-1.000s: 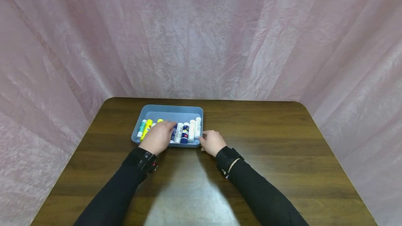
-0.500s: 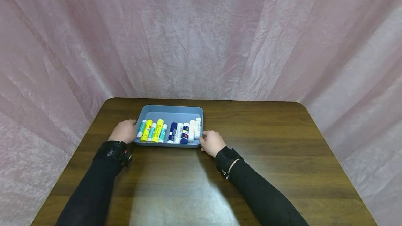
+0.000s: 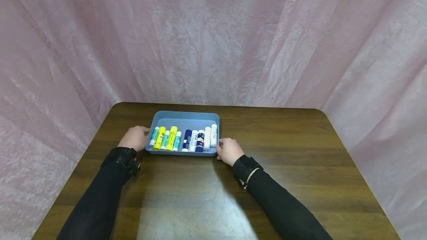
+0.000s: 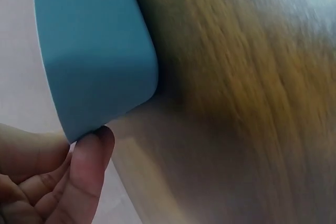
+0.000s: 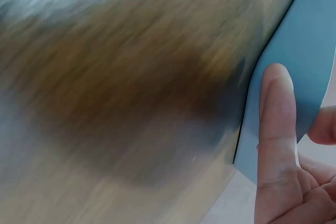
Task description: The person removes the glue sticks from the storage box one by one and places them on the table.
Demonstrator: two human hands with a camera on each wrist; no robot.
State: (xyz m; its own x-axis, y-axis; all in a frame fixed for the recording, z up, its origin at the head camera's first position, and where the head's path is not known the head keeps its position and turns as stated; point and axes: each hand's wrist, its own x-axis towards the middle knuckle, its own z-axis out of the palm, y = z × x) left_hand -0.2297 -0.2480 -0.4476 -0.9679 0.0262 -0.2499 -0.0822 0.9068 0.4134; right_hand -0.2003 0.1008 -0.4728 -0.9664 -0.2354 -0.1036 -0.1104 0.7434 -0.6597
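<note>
A blue-grey tray (image 3: 186, 115) lies on the table, holding two groups of glue sticks. The left group mixes yellow glue sticks (image 3: 171, 138) with small teal-and-white ones (image 3: 177, 141). To the right of a small gap lie dark blue glue sticks (image 3: 199, 141) and white ones (image 3: 207, 139). My left hand (image 3: 135, 137) pinches the tray's left end by the rim; thumb and fingertip meet at the edge in the left wrist view. At the opposite end my right hand (image 3: 230, 151) holds the tray, one finger (image 5: 278, 114) straight along the outer wall, the thumb at the rim.
The brown wooden table (image 3: 283, 158) reaches out on both sides of the tray and toward the person. A pink curtain (image 3: 213, 40) hangs behind its far edge and round the sides.
My left hand has gone from above the glue sticks to the tray's left end and now grips it. My right hand stays at the right end. The head view has shifted slightly.
</note>
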